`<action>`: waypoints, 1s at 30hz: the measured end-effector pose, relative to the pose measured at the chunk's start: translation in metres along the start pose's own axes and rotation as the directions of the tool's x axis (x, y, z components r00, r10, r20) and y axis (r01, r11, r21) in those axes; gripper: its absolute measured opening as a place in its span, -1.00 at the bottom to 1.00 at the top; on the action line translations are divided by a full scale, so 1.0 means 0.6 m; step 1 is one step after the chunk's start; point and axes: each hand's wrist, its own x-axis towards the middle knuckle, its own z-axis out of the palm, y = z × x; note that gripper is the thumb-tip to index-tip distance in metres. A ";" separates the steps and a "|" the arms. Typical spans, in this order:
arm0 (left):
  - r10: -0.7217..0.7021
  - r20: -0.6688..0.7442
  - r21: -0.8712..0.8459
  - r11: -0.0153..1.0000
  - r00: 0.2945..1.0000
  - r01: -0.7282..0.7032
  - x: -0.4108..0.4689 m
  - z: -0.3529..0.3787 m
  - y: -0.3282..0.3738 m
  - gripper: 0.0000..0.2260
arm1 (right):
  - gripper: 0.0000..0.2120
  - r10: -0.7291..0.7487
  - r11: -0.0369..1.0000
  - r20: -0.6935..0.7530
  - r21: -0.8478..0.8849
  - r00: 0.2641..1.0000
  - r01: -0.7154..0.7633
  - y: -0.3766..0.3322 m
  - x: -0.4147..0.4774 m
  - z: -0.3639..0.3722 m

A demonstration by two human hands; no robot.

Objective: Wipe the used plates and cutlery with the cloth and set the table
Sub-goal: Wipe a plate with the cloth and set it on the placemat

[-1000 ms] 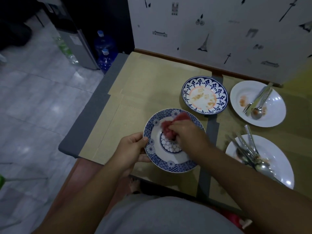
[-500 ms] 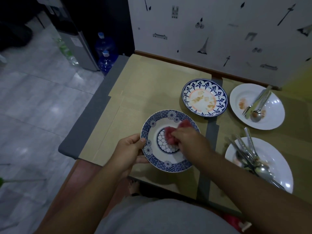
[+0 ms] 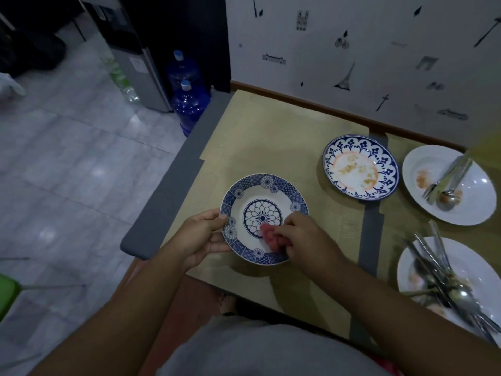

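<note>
A blue-and-white patterned plate [image 3: 252,191] sits near the table's front left. My left hand [image 3: 200,234] grips its left rim, thumb on top. My right hand [image 3: 306,240] holds a bunched red cloth [image 3: 269,236] pressed on the plate's lower right inner part. A second blue-patterned plate [image 3: 360,166] with orange food smears lies further back. A white plate [image 3: 471,202] at the right carries a fork and a spoon. Another white plate [image 3: 477,272] at the front right holds several pieces of cutlery.
The table [image 3: 271,131] has a tan cover and a grey left edge, with a wall along its back. Two blue water bottles [image 3: 189,104] stand on the tiled floor beside a grey appliance [image 3: 141,66]. A green object [image 3: 8,294] sits at the far left.
My right hand drew the cloth from the plate's upper middle down to its lower right, uncovering the flower centre. The view shifted slightly.
</note>
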 end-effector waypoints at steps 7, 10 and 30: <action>-0.088 0.062 0.047 0.995 0.994 0.085 0.051 -0.055 0.031 -0.77 | -0.65 0.024 0.994 -0.029 -0.106 0.999 -0.027 -0.026 0.045 0.019; -0.131 0.083 0.079 0.989 0.988 0.125 0.066 -0.062 0.041 -0.77 | -0.66 0.062 0.992 -0.013 -0.108 0.998 -0.063 -0.031 0.059 0.031; -0.113 0.107 -0.025 0.993 0.988 0.116 0.088 -0.057 0.163 -0.53 | -0.57 0.099 0.989 -0.117 -0.094 0.988 -0.111 -0.047 0.076 0.015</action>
